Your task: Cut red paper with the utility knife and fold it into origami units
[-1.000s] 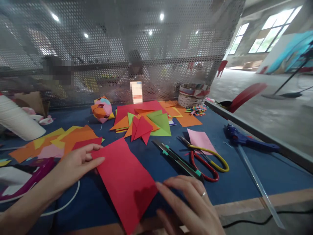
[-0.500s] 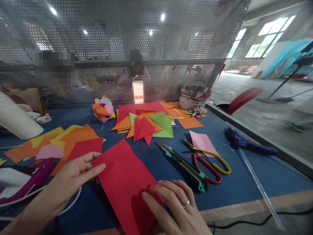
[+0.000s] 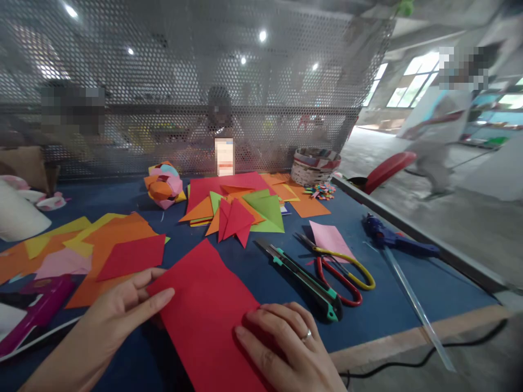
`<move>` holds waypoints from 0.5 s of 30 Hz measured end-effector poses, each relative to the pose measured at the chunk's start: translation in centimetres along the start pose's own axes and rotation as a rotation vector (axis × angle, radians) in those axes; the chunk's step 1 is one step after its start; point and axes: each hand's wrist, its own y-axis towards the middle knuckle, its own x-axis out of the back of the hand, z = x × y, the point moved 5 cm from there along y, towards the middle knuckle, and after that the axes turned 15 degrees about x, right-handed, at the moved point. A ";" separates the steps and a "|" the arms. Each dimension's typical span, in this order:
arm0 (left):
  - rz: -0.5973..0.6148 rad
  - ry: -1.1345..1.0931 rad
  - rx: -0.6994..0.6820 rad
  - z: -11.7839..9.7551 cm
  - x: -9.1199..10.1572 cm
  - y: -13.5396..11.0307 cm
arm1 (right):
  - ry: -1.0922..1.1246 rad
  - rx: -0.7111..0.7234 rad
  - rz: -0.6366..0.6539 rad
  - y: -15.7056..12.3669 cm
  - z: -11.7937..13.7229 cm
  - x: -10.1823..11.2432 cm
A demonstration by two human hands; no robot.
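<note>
red paper sheet (image 3: 208, 310) lies flat on the blue tabletop (image 3: 408, 294), long axis running away leftward, pinned under both flat, open hands: left hand (image 3: 118, 310) at its left edge, right hand (image 3: 286, 354) on its near end.

We saw a plain red sheet of paper (image 3: 212, 305) lying on the dark blue table cover (image 3: 392, 305). The folded triangles (image 3: 235, 215) were red, orange and lime green. Loose sheets (image 3: 102, 245) at the left were orange, yellow, pink and red. The paper ball (image 3: 163, 185) mixed orange, pink and pale blue. One small sheet (image 3: 329, 238) was pink. The scissors (image 3: 341, 269) had one red handle and one yellow. The utility knife (image 3: 304, 277) was black with teal accents. The glue gun (image 3: 394, 239) was dark blue. The woven basket (image 3: 314, 166) was multicoloured.
</note>
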 end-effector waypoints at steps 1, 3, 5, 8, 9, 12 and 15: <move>0.053 -0.042 0.013 0.3 -0.1 0.1 | -0.007 0.006 0.018 -0.1 -0.1 0.0; 0.127 -0.104 0.024 0.7 -0.2 0.4 | -0.011 0.020 0.065 -0.3 -0.1 -0.1; 0.128 -0.112 -0.002 1.0 0.1 0.6 | -0.016 0.015 0.074 -0.4 0.0 0.0; 0.058 -0.047 -0.088 1.3 0.7 0.7 | -0.028 -0.028 -0.024 0.0 -0.1 0.7; 0.006 -0.014 -0.125 1.4 0.9 0.6 | -0.021 -0.039 -0.058 0.2 -0.2 1.0; -0.256 0.132 -0.331 1.5 1.1 -0.6 | 0.030 0.006 0.028 1.1 -0.5 1.3; -0.377 0.701 -0.909 0.4 -2.2 -3.8 | 0.090 0.086 0.251 1.2 -0.5 0.7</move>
